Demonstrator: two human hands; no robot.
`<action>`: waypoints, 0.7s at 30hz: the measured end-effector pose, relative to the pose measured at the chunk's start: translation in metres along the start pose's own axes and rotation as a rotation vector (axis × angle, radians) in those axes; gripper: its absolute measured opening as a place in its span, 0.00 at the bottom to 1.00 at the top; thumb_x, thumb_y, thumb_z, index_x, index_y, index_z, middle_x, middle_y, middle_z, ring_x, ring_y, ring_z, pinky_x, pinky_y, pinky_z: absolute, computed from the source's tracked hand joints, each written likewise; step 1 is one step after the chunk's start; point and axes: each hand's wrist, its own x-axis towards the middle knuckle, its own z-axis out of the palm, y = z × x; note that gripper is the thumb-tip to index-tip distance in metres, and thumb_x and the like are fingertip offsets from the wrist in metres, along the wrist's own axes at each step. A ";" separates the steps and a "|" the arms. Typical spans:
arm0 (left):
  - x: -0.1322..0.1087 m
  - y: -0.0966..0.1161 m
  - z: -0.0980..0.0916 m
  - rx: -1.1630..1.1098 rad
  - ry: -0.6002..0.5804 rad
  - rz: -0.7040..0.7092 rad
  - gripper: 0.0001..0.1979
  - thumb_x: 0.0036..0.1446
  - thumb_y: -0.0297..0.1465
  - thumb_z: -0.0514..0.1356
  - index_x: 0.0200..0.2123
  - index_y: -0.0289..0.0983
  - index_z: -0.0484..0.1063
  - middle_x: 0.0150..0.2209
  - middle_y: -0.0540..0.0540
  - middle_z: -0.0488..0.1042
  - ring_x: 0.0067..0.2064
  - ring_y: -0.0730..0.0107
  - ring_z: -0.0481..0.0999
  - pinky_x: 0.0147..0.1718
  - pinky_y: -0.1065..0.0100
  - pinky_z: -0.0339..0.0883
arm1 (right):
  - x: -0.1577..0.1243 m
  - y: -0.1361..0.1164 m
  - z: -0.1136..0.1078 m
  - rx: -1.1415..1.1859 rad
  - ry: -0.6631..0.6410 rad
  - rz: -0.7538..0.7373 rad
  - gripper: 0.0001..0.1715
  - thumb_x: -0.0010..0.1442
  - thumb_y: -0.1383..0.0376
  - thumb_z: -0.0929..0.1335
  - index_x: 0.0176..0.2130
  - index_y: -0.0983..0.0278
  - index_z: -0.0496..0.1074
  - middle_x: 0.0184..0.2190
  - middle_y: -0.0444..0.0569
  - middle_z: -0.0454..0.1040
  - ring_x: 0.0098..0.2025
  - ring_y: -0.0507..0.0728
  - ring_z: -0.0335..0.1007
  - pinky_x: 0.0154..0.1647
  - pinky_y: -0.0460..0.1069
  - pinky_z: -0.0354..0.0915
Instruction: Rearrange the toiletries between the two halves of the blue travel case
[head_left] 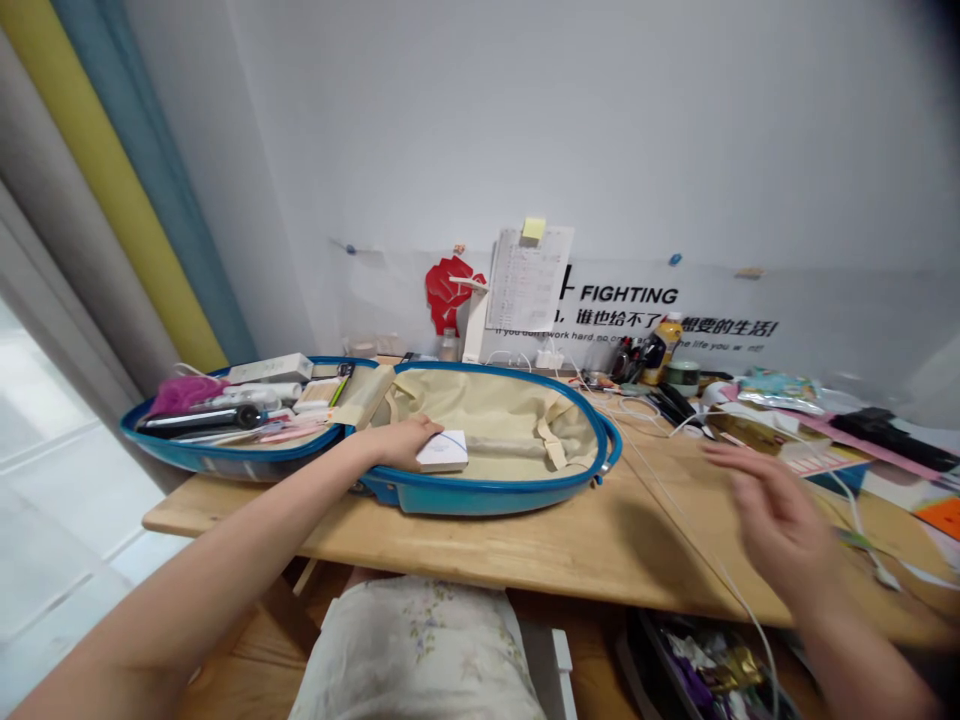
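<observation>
Your left hand (401, 443) lies palm down with its fingers pressed together, and the fingertips rest on a flat white box (442, 452). You can't tell from this view whether they are pinching it. The box sits on the beige lining (495, 410) of an open blue hard-shell suitcase (480, 497), just inside the near rim. Your left forearm crosses the rim from the lower left, and a fabric strap (553, 442) lies just right of the box.

Left of your hand, the suitcase's other half is packed: a pink fluffy item (184, 395), a dark cylindrical hair tool (199, 420) and a white oblong case (270, 368) sit among smaller items.

Your right hand (772, 510) is raised over the wooden table (525, 540), well right of the suitcase. It is open with its fingers loosely spread and curved, slightly blurred, and holds nothing. A white cable (739, 600) runs across the table beneath it. Just beyond that hand lie papers and shiny packets (780, 430), with a yellow-capped juice bottle (664, 350) farther toward the wall and a black device (892, 440) off to the right. Below both hands, floral cloth (412, 650) covers your lap, and a bin of shiny wrappers (705, 670) sits under the table.
</observation>
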 end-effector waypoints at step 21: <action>0.084 0.102 -0.002 0.085 -0.153 0.250 0.33 0.46 0.36 0.61 0.57 0.34 0.60 0.56 0.37 0.66 0.52 0.58 0.70 0.49 0.65 0.65 | 0.095 -0.024 0.136 0.192 -0.371 -0.027 0.20 0.62 0.57 0.58 0.47 0.61 0.72 0.48 0.52 0.73 0.52 0.59 0.67 0.55 0.56 0.61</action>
